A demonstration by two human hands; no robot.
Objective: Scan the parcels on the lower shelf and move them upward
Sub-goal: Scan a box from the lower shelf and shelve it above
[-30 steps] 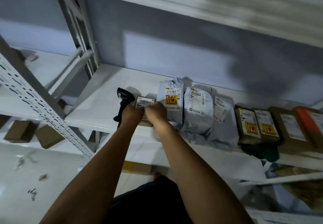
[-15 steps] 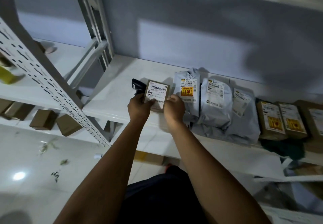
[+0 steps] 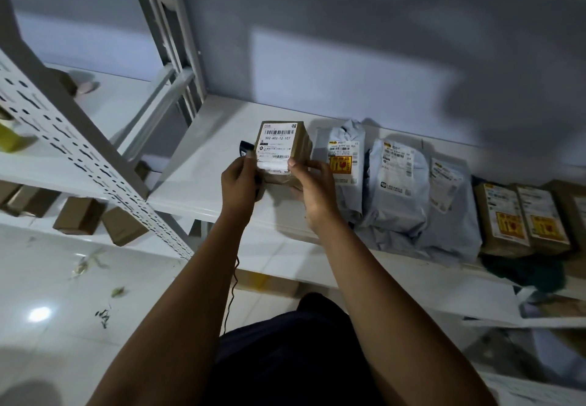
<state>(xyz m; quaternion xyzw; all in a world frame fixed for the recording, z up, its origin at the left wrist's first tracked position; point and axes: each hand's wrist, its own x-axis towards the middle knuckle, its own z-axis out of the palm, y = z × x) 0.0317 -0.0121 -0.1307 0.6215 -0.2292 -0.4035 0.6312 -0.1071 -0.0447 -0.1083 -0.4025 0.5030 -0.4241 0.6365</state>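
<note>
The small brown parcel [image 3: 282, 149] is held between both grips over the white shelf [image 3: 203, 158], with its white barcode label facing the camera. The left grip [image 3: 239, 180] is clamped on the parcel's left edge, thumb on the label and fingers curled. The head of a black scanner [image 3: 245, 149] shows just beyond that grip, and a thin cable [image 3: 233, 282] hangs below the wrist. The right grip [image 3: 312, 190] is clamped on the parcel's lower right corner, thumb in front. Just right of it, grey mailer bags [image 3: 396, 183] stand in a row on the shelf, with brown labelled boxes [image 3: 501, 218] farther right.
</note>
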